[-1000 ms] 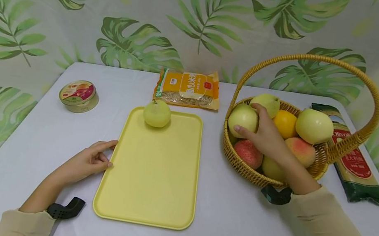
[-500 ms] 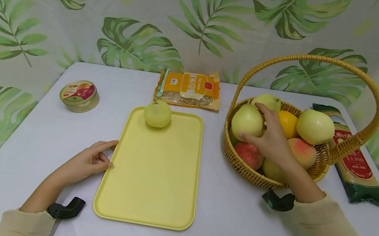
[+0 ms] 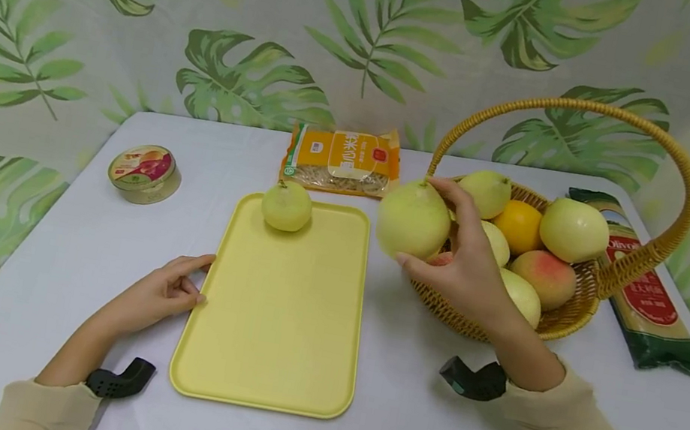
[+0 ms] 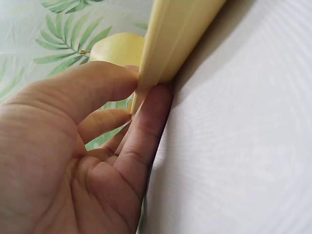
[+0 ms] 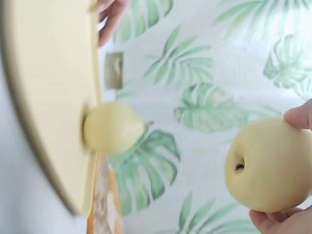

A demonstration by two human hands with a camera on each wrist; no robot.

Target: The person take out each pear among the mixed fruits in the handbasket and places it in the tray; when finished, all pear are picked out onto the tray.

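Observation:
My right hand [image 3: 466,266] grips a pale yellow-green pear [image 3: 414,219] between thumb and fingers, in the air left of the wicker basket [image 3: 448,310]. In the right wrist view the held pear [image 5: 270,165] shows the dark hollow at its base. My left hand [image 3: 157,294] is at the left edge of a yellow tray [image 3: 277,310]. The left wrist view shows the left hand [image 4: 73,146] pinching the tray's rim [image 4: 161,53], a finger beneath it. Another pear [image 3: 287,207] stands at the tray's far left corner, stem up.
The basket, with its tall handle [image 3: 582,106], holds several more pears, an orange [image 3: 517,227] and a peach [image 3: 543,278]. An orange noodle packet [image 3: 343,161] lies behind the tray. A round tin [image 3: 145,174] stands at the left, and a long green-red packet [image 3: 646,296] lies right of the basket.
My right hand has lifted the pear out of the basket and carried it left, toward the tray. Fruit beneath it has come into view. The left hand has stayed at the tray's edge.

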